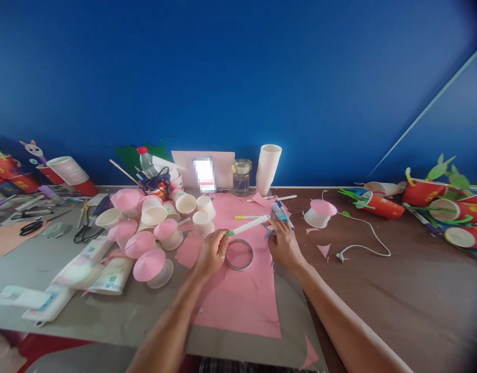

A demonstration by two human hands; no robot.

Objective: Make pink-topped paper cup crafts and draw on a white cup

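Pinning the white green-tipped marker pen (248, 226) in a closed left hand (212, 252) beside the grey tape ring (239, 254), right hand (284, 244) clutches spare blue markers (282, 212) over pink paper sheet (238, 290).

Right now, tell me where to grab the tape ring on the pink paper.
Pinch the tape ring across its rim from above. It lies flat on the pink paper, hole facing up, so a finger fits inside. The near edge is free, between both hands.
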